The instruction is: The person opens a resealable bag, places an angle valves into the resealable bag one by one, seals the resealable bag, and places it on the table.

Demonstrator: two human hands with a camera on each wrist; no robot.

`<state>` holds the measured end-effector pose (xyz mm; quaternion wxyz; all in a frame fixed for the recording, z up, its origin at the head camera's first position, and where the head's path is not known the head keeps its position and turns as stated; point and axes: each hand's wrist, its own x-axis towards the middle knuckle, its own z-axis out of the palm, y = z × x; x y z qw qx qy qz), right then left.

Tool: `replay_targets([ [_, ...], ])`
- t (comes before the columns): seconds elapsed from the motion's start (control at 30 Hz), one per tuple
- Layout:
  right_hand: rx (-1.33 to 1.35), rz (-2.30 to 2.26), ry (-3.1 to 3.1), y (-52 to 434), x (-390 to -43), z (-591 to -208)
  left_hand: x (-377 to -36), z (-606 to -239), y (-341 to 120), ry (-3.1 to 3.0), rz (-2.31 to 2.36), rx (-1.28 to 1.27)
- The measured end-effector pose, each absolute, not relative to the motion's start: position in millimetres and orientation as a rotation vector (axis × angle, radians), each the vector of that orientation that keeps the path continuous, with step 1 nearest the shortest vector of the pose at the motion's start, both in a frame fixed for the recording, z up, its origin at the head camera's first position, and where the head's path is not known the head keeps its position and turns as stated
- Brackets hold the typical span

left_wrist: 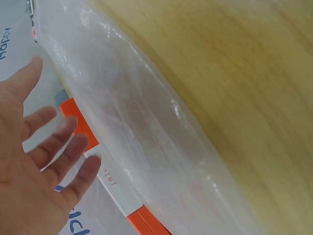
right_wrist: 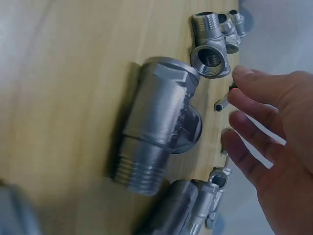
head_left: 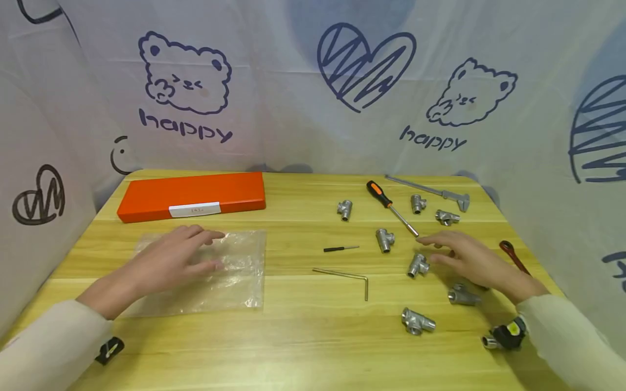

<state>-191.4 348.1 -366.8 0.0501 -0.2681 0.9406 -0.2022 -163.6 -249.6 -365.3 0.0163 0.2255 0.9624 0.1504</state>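
Bare table point(head_left: 303, 336) between plastic bag point(head_left: 230, 282) and hex key point(head_left: 347, 276): passable | right half: tee fittings point(head_left: 418, 265), screwdriver point(head_left: 391, 207), caliper point(head_left: 430, 191) obstruct | rear-left: orange case point(head_left: 193, 195).

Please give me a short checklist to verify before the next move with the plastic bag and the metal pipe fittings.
1. Left hand rests on the plastic bag: ok.
2. Bag mouth open: cannot tell.
3. Right hand holds nothing, fingers straight: ok.
4. Nearest tee fitting free and beside the fingertips: ok.
5. Hex key and small screwdriver lie between fittings and bag: not ok.
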Motion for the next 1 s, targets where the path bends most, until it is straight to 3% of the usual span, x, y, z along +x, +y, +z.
replay_targets([
  [0.4, -1.0, -0.51, 2.777, 347.6, -207.3, -372.4, -174.5, -385.6, -250.1, 2.88, 0.601, 0.803],
  [1.0, -0.802, -0.686, 2.709, 347.9, -200.3, -373.5, -171.7, -379.1, -243.8, 2.973, 0.521, 0.829],
])
